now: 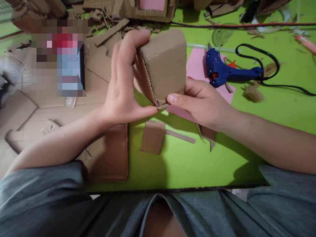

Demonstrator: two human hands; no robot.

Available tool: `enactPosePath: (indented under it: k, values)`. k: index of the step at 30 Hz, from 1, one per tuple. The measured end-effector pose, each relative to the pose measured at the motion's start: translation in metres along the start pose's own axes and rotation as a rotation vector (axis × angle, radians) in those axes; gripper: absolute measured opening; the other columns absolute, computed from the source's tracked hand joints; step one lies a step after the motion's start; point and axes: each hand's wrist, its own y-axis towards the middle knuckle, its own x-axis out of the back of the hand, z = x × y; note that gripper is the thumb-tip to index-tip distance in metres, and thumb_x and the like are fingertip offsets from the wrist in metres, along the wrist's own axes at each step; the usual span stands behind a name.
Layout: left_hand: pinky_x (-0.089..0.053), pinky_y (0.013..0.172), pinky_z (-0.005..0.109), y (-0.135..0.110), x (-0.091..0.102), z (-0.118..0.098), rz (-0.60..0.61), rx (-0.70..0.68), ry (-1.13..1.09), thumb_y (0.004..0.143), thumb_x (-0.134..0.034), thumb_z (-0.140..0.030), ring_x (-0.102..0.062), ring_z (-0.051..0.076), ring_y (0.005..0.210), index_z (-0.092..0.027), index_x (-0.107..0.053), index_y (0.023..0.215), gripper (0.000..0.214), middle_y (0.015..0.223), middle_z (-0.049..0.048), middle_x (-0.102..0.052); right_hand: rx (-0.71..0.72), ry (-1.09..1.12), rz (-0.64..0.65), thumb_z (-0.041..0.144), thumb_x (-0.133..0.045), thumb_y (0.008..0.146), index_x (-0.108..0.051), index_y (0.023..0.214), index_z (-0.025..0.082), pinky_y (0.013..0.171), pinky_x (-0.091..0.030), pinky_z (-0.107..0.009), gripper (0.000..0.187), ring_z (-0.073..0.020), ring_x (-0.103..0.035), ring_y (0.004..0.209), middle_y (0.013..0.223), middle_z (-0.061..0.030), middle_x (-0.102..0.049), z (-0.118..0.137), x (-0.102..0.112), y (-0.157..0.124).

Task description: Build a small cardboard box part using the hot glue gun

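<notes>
A folded brown cardboard piece [165, 62] is held up above the green table [187, 164], its corrugated edge facing me. My left hand [123, 85] grips its left side, fingers over the top and thumb under the lower corner. My right hand [199, 102] holds the lower right side, thumb pressed at the bottom corner. Both hands are closed on the piece. Below them a small cardboard rectangle [153, 136] with a thin strip [180, 136] lies flat on the table.
A blue glue gun [222, 70] with a black cord [269, 65] lies on a pink sheet [197, 65] to the right. Cardboard sheets [108, 154] and scraps cover the left side and the back. A red cable [247, 25] runs along the far edge.
</notes>
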Motion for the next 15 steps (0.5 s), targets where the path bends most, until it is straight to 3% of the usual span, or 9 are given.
enactPosePath:
  k: [3, 7, 9, 12, 15]
  values:
    - [-0.045, 0.146, 0.058, -0.001, -0.001, -0.002, -0.078, 0.013, -0.060, 0.091, -0.084, -0.100, -0.054, 0.040, 0.167, -0.031, -0.031, 0.178, 0.124, 0.179, 0.0117, -0.050, -0.086, 0.016, 0.006, 0.069, -0.037, 0.111, -0.072, 0.162, 0.064, 0.120, -0.070, -0.034, 0.062, -0.0266, -0.081, 0.145, 0.152, 0.0182, -0.084, 0.011, -0.001, 0.002]
    - [-0.049, 0.142, 0.060, -0.003, 0.002, -0.008, -0.083, 0.071, -0.139, 0.082, -0.080, -0.109, -0.049, 0.043, 0.172, -0.034, -0.030, 0.178, 0.132, 0.182, 0.0130, -0.046, 0.000, -0.013, 0.029, 0.057, -0.020, 0.113, -0.048, 0.183, 0.061, 0.134, -0.059, -0.030, 0.076, -0.0202, -0.066, 0.166, 0.162, 0.0164, -0.079, 0.014, 0.001, 0.006]
    - [-0.054, 0.137, 0.058, -0.003, 0.001, -0.008, -0.072, 0.054, -0.122, 0.083, -0.083, -0.106, -0.049, 0.042, 0.171, -0.031, -0.029, 0.179, 0.133, 0.181, 0.0145, -0.046, 0.028, -0.055, 0.025, 0.057, -0.020, 0.113, -0.043, 0.186, 0.061, 0.135, -0.059, -0.032, 0.076, -0.0229, -0.072, 0.159, 0.153, 0.0113, -0.084, 0.016, 0.003, 0.004]
    - [-0.055, 0.134, 0.054, -0.003, -0.009, -0.004, -0.094, 0.046, -0.138, 0.088, -0.082, -0.104, -0.053, 0.040, 0.166, -0.030, -0.027, 0.180, 0.130, 0.180, 0.0154, -0.043, -0.043, -0.168, 0.009, 0.064, -0.028, 0.111, -0.038, 0.189, 0.058, 0.125, -0.068, -0.039, 0.079, -0.0321, -0.080, 0.142, 0.143, 0.0076, -0.087, 0.025, 0.007, 0.000]
    - [-0.060, 0.123, 0.053, -0.001, -0.021, -0.002, -0.285, 0.033, -0.172, 0.080, -0.069, -0.118, -0.058, 0.038, 0.156, -0.033, -0.029, 0.177, 0.135, 0.175, 0.0142, -0.039, -0.107, -0.293, -0.055, 0.075, -0.037, 0.100, -0.023, 0.194, 0.053, 0.111, -0.074, -0.051, 0.098, -0.0419, -0.082, 0.129, 0.144, 0.0086, -0.087, 0.036, 0.006, -0.003]
